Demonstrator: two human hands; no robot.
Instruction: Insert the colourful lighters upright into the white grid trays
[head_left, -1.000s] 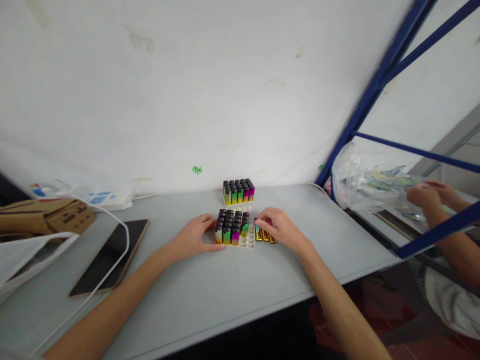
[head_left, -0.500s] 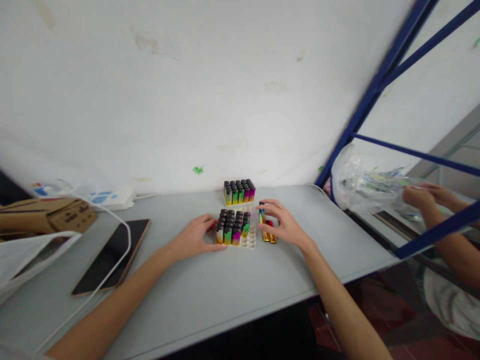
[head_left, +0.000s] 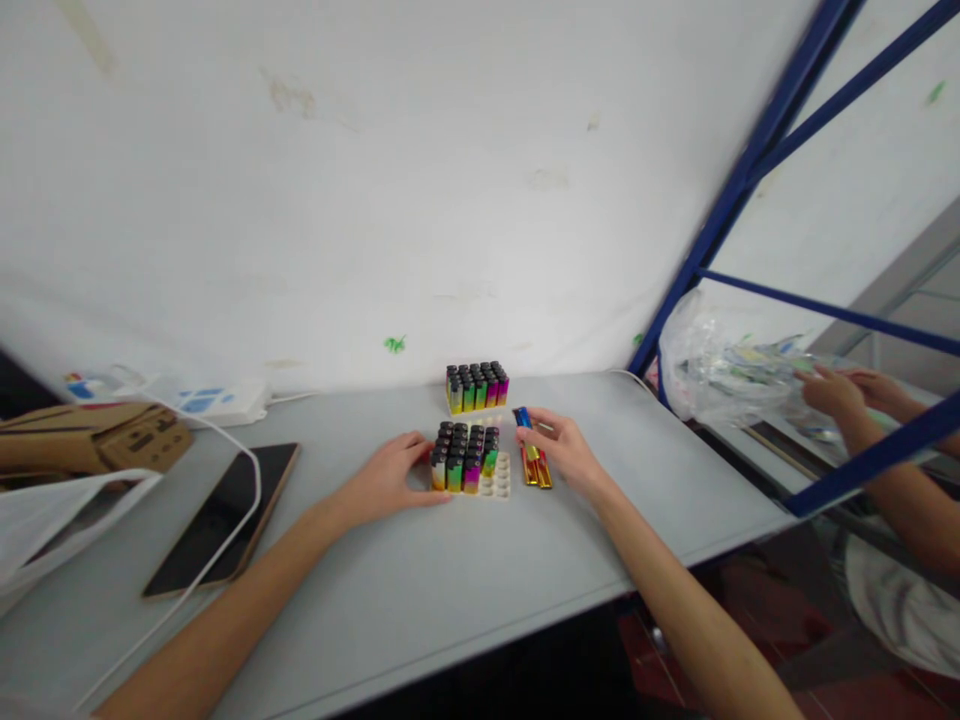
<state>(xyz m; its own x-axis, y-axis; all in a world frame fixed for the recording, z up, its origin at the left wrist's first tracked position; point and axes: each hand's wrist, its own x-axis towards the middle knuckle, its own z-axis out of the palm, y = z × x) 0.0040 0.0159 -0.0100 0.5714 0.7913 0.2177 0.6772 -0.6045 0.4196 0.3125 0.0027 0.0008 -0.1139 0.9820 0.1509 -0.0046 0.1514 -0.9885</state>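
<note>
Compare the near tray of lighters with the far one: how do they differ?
The near tray has bare slots at its right; the far tray shows lighters across its whole front.
The left hand is against the near tray; none touches the far tray.
The far tray stands nearer the wall than the near tray.
Both hold upright lighters with black tops.

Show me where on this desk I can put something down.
Bare desktop lies nearside of the front tray; between the dark flat device and left hand; and right of the right hand, toward the blue frame. Crowded: the middle, between both hands, with the rear lighters close behind; far left, cardboard box and white bag.
</note>
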